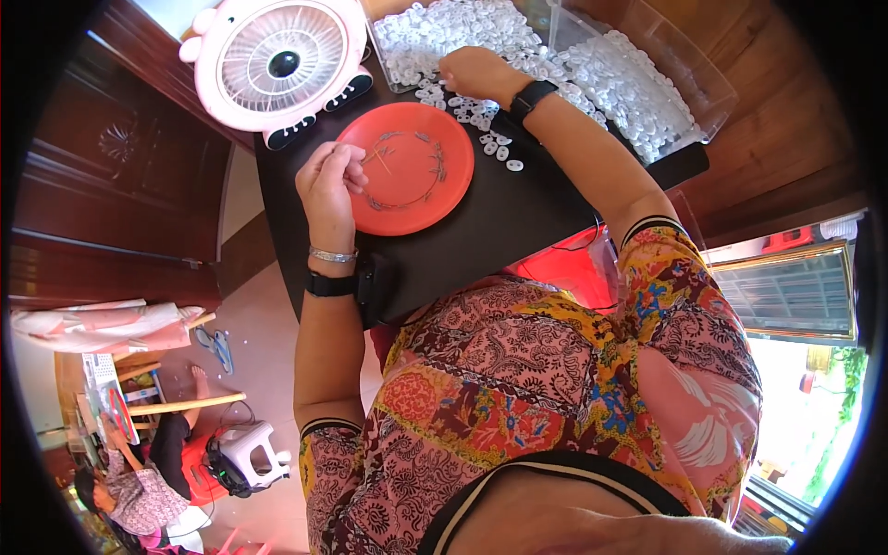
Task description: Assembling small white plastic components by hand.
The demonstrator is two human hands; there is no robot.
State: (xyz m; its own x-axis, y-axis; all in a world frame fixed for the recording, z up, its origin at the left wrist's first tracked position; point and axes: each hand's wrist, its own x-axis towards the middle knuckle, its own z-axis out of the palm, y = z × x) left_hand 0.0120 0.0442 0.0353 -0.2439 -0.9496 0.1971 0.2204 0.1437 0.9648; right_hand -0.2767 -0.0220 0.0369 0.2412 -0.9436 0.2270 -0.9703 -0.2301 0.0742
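My left hand point(330, 178) is over the left edge of a round red plate point(444, 196), thumb and fingers pinched together; whatever they hold is too small to name. Thin tan sticks point(384, 165) lie on the plate close to those fingertips, and small dark pieces point(437, 165) form a loose ring on it. Farther off, my right hand point(478, 74) has its fingers curled together at the front of a heap of small white oval pieces with holes point(444, 35). Its fingertips are partly hidden, so what they grip cannot be made out.
Clear plastic bins point(708, 79) hold the white pieces, and several loose ones point(500, 148) are scattered on the black table point(462, 264). A pink fan point(277, 65) stands at the back left. Beyond the table at lower left, another person point(139, 490) sits near a white stool point(254, 449).
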